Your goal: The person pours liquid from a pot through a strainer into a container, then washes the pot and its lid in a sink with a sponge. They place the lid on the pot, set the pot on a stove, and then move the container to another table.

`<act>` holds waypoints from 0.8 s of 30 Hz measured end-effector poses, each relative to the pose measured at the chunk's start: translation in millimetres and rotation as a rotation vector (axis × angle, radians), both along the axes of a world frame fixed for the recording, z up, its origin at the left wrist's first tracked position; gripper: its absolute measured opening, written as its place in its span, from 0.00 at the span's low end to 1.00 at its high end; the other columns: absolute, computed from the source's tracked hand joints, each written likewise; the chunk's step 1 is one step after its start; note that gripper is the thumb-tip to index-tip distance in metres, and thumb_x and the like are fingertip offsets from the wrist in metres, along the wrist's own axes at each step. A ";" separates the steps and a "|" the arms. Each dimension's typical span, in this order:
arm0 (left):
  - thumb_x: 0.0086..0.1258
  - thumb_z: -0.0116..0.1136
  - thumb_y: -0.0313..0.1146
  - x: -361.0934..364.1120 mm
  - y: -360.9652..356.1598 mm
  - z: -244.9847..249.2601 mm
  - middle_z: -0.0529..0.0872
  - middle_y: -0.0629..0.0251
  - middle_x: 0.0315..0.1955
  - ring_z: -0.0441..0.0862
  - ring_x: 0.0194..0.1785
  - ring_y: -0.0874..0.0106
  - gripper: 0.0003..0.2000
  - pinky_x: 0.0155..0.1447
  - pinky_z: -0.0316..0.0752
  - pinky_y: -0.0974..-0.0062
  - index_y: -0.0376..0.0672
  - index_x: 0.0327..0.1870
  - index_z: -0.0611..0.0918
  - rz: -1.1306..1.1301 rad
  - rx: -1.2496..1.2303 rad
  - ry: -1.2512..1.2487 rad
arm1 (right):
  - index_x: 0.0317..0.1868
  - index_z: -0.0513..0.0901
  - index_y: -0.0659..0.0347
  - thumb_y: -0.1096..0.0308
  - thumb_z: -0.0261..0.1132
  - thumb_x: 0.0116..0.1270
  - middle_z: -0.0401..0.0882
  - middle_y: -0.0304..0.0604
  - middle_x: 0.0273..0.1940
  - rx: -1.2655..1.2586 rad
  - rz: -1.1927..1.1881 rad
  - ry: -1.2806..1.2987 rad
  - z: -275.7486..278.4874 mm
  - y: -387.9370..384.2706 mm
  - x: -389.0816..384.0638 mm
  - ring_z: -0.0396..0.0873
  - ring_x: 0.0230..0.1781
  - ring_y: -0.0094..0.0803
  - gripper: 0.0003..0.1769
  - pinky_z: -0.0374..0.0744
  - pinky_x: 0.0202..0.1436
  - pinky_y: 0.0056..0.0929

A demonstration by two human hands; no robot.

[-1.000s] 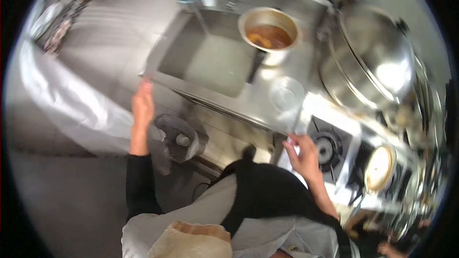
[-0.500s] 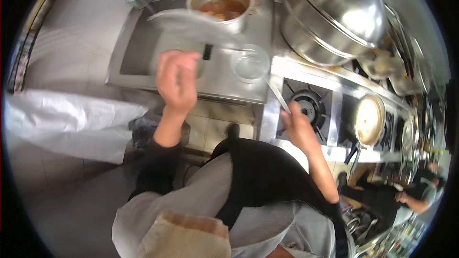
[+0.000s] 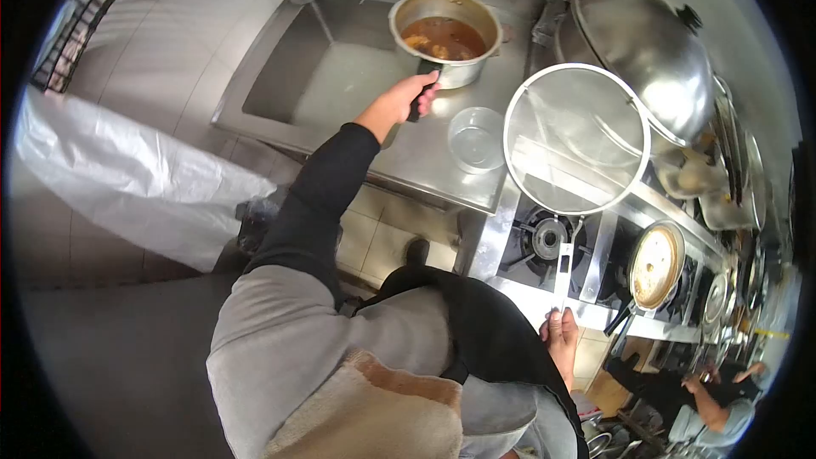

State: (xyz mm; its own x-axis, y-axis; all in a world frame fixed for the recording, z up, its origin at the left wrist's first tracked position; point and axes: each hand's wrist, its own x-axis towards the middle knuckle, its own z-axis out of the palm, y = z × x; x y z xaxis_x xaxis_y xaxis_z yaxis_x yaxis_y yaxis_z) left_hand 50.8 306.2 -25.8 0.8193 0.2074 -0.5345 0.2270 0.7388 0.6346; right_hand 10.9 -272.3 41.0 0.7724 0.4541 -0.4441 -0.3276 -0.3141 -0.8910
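My left hand [image 3: 401, 106] is closed around the black handle of a metal pressure-cooker-like pot [image 3: 463, 75], which stands on the steel counter beside the sink. Reddish-brown liquid with lumps of food [image 3: 444, 39] is inside it. My right hand [image 3: 560, 342] grips the pale handle of a large round fine-mesh strainer [image 3: 578, 138]. Its mesh hangs above the stove's back edge, flat side toward me and with nothing in it. Between pot and strainer, a clear round plastic container [image 3: 476, 140] rests on the counter.
A sink basin [image 3: 285, 85] lies left of the pot. The stove has a bare burner [image 3: 548, 238] and a pan of light-coloured contents [image 3: 656, 265]. Behind it stands a big domed steamer [image 3: 650, 59]. Another person [image 3: 710, 404] is at lower right; plastic sheeting [image 3: 127, 170] hangs at left.
The strainer has swung from beside the pot rightward to above the stove. My left hand, empty and raised before, has taken hold of the pot's handle. My right hand has drawn back toward me.
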 end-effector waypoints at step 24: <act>0.68 0.61 0.27 -138.0 -82.9 95.3 0.70 0.76 0.20 0.63 0.16 0.85 0.15 0.17 0.60 0.81 0.45 0.45 0.65 0.116 0.615 0.168 | 0.54 0.72 0.54 0.72 0.52 0.74 0.65 0.34 0.25 0.220 0.215 0.670 66.8 82.6 64.2 0.59 0.13 0.20 0.10 0.63 0.14 0.23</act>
